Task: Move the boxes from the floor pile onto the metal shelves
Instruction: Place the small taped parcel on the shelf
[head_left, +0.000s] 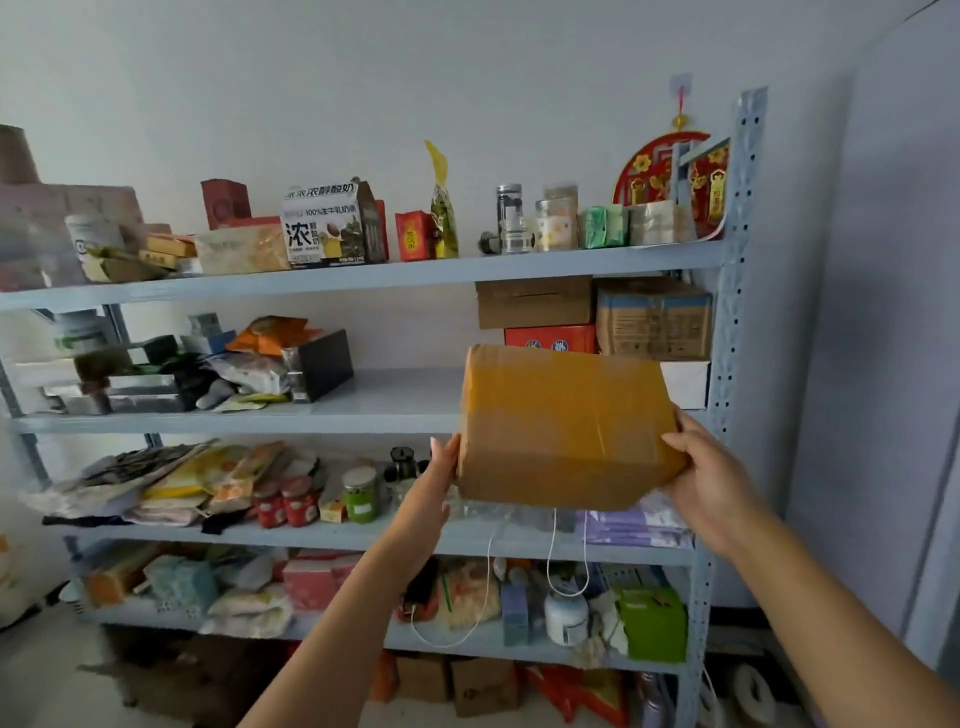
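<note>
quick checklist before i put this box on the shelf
1. Both hands on the box: left hand presses its left side, right hand grips its right edge. Ok.
2. Box taped closed: ok.
3. Bare spot on the second shelf, between the black box and the stacked boxes: ok.
4. Spot wide and tall enough for it: cannot tell.
5. White cord below clear of the box: cannot tell.
</note>
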